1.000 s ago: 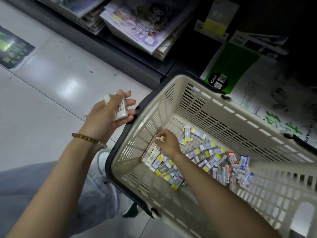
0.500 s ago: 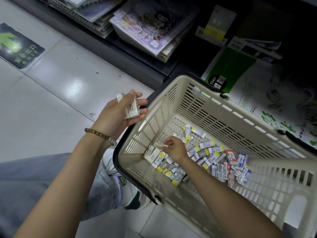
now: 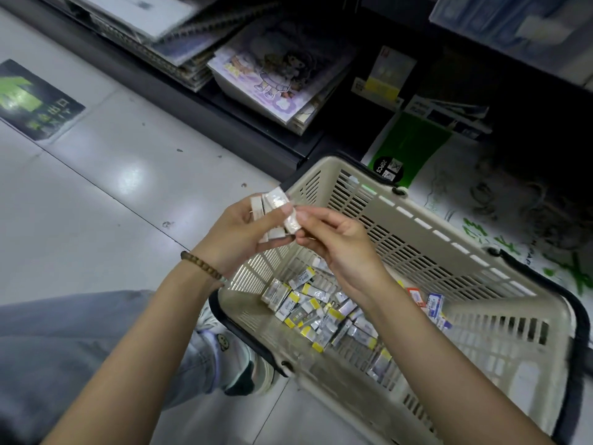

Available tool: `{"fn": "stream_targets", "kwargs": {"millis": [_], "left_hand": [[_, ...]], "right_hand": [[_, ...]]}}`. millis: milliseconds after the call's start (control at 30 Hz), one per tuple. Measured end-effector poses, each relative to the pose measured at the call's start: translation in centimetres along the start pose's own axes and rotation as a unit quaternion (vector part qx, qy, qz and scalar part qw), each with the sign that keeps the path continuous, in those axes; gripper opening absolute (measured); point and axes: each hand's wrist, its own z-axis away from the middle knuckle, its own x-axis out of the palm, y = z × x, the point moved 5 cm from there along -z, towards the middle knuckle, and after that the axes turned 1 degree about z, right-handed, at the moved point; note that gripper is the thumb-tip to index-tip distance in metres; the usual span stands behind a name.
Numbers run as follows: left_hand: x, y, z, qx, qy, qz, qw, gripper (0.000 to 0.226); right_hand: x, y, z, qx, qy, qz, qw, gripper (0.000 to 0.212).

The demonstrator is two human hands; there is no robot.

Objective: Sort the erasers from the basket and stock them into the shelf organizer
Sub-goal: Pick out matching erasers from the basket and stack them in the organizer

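A beige plastic basket [image 3: 426,226] with a black rim sits on the floor by the shelf. Several wrapped erasers [image 3: 321,311] with yellow or blue ends lie piled on its bottom. Above the basket's left rim, my left hand [image 3: 237,232] grips a small stack of white erasers [image 3: 269,203]. My right hand [image 3: 333,239] meets it and pinches one wrapped eraser [image 3: 291,220] against that stack. The shelf organizer is not in view.
A dark bottom shelf [image 3: 244,123] runs along the top, with spiral notebooks [image 3: 179,43] and a cartoon-cover pad [image 3: 272,78]. Green and white paper packs [image 3: 414,142] lie behind the basket. My knee in jeans and a sneaker [image 3: 237,354] are left of the basket. A green floor sticker [image 3: 32,97] lies far left.
My right hand has lifted out of the basket with one eraser and come up to my left hand. The left hand has shifted right, over the basket's rim.
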Motion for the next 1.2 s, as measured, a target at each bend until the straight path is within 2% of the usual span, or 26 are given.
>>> {"fn": "stream_targets", "kwargs": {"millis": [100,167,233,300,367,467,567,633,767,800,900,1000,1100,1200], "left_hand": [[-1.2,0.5,0.3,0.017,0.015,-0.007,1.000,0.040],[-2.5,0.9,0.5,0.022,0.043,0.017,0.999,0.033],[-4.0,1.2,0.6,0.029,0.085,0.038,0.995,0.024],[-5.1,1.2,0.5,0.031,0.119,0.050,0.991,0.012],[-5.7,1.1,0.6,0.033,0.138,0.055,0.988,0.009],[-6.1,1.0,0.5,0.033,0.144,0.070,0.987,0.013],[-6.3,1.0,0.3,0.031,0.132,0.080,0.987,0.013],[-6.0,1.1,0.3,0.032,0.116,0.062,0.991,0.023],[-5.5,0.9,0.5,0.024,0.113,0.031,0.993,0.035],[-5.3,0.9,0.6,0.021,0.115,0.028,0.993,0.037],[-5.0,1.0,0.7,0.024,0.113,0.027,0.993,0.036],[-4.5,1.1,1.0,0.024,0.098,0.055,0.993,0.035],[-3.1,1.0,1.1,0.005,0.048,0.092,0.995,0.038],[-1.6,0.5,1.2,-0.008,0.008,0.064,0.998,0.044]], "right_hand": [[-0.1,1.2,-0.5,0.011,-0.021,-0.026,0.999,0.015],[-1.8,3.7,-1.3,0.037,0.005,0.010,0.999,0.016],[-3.7,8.0,-2.1,0.100,0.030,0.160,0.982,0.019],[-4.8,13.0,-2.3,0.174,-0.002,0.305,0.936,0.037],[-4.9,17.0,-2.3,0.204,-0.039,0.384,0.900,0.050],[-4.4,19.4,-2.9,0.147,-0.036,0.468,0.871,0.045],[-4.3,19.4,-3.0,0.119,0.006,0.469,0.875,0.034],[-4.6,19.0,-2.6,0.107,0.024,0.473,0.874,0.025],[-5.3,18.2,-1.6,0.091,0.009,0.510,0.855,0.012],[-5.4,17.7,-1.4,0.095,0.015,0.497,0.862,0.013],[-5.8,14.2,-1.1,0.120,0.075,0.324,0.935,0.013],[-5.8,8.2,-0.8,0.077,0.137,0.150,0.976,0.010],[-3.3,2.4,-0.2,0.001,0.085,-0.001,0.996,0.018],[0.3,0.4,0.5,-0.017,0.011,0.007,1.000,0.015]]}}
